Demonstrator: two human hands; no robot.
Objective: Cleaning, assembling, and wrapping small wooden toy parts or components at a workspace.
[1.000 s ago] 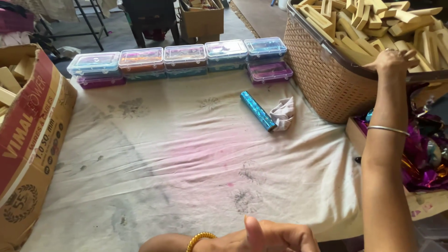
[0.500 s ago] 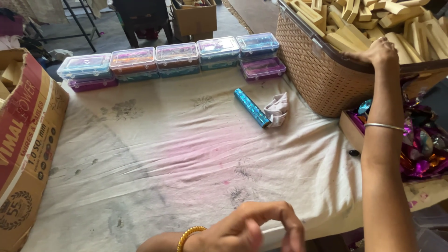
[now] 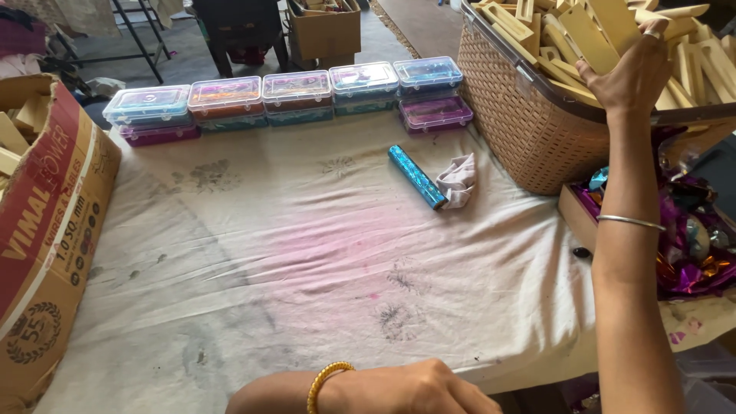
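two bare hands in view. right hand [image 3: 629, 73] is raised at the rim of the brown woven plastic basket [image 3: 521, 130], palm and fingers laid over the pale flat wooden pieces [image 3: 567, 34] heaped inside; fingers curled onto one piece, but a closed grip can't be confirmed from this angle. thin silver bangle [image 3: 630, 222] sits mid forearm.

left hand [image 3: 418, 387] lies at the bottom edge, knuckles up, resting on the near edge of the stained white cloth-covered table [image 3: 268, 253]. fingers are cut off by the frame, so can't tell if it is open or holds anything. beaded gold bracelet [image 3: 328, 381] on that wrist.

basket stands at the far right of the table, full past the rim. just left of its base: shiny blue foil-wrapped cylinder [image 3: 416, 176] lying diagonal on the cloth, with a crumpled white rag [image 3: 458, 182] touching its right side.

far edge of the table: row of clear plastic lidded boxes with coloured contents [image 3: 295, 92], stacked side by side, last purple one beside the basket.

right of the table, below the basket: open cardboard box of purple and mixed metallic foil wrappers [image 3: 690, 245], under the right forearm.

left edge: large brown corrugated carton with red printed side [image 3: 46, 230], more wooden pieces showing at its top.
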